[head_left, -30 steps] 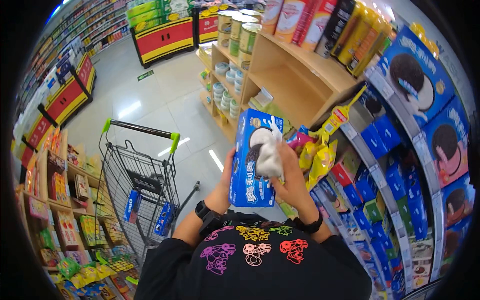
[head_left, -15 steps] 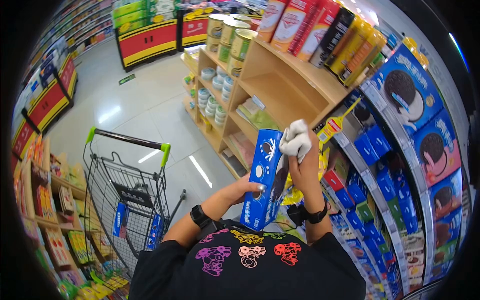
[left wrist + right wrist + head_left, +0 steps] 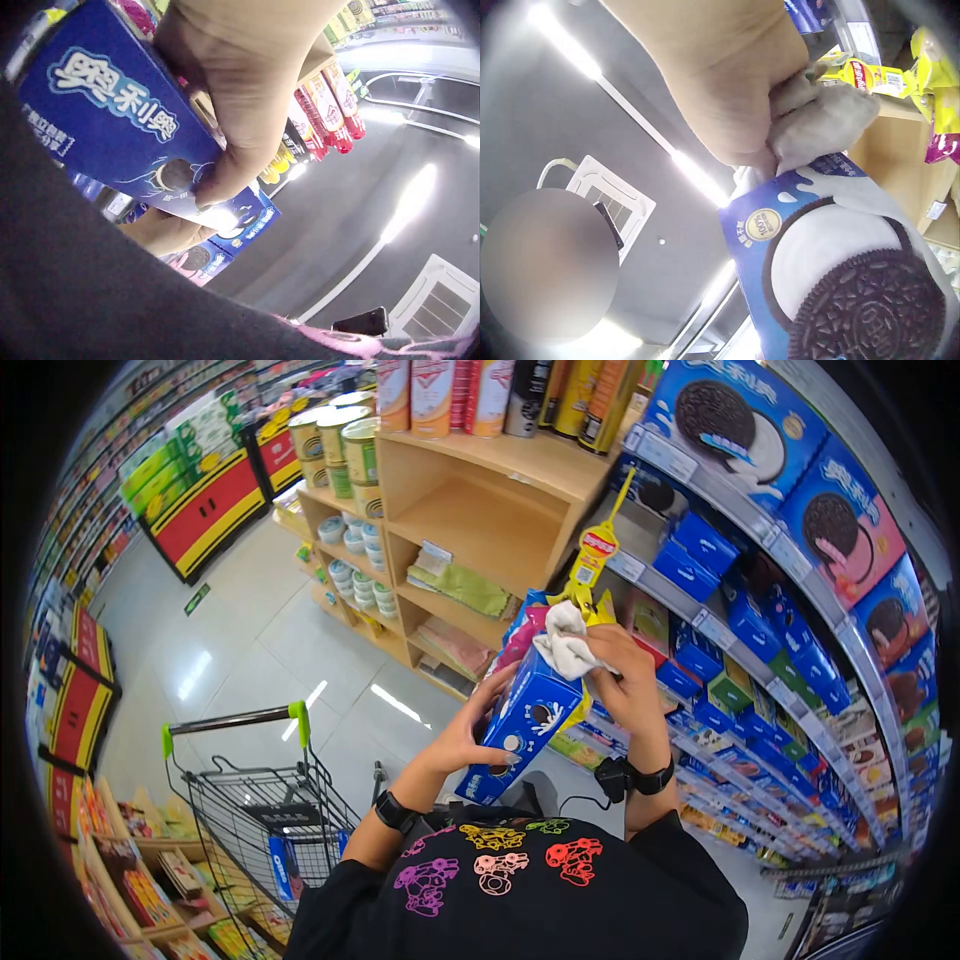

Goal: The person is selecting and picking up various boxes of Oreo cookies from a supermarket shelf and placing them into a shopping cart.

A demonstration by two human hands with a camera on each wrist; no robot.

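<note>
A blue Oreo cookie box [image 3: 527, 722] is held tilted in front of the chest. My left hand [image 3: 468, 738] grips it by the side, thumb across a narrow face; the thumb on the printed box [image 3: 120, 124] shows large in the left wrist view. My right hand [image 3: 632, 678] holds a bunched white cloth [image 3: 566, 644] against the box's upper end. In the right wrist view, the cloth [image 3: 829, 124] lies along the box's top edge, above the big cookie picture, with some fingers hidden behind it.
To the left stands a shopping cart [image 3: 270, 790] with blue Oreo boxes inside. Shelves of blue cookie boxes [image 3: 700, 555] rise on the right. Ahead is a wooden shelf unit [image 3: 480, 510] with cans [image 3: 360, 450] and folded towels [image 3: 465, 588]. Yellow hanging packets [image 3: 594, 560] dangle beside the right hand.
The box has been turned from its broad front to a narrow side, then tipped. The cloth has moved from the front face to the upper end. The head view has swung right.
</note>
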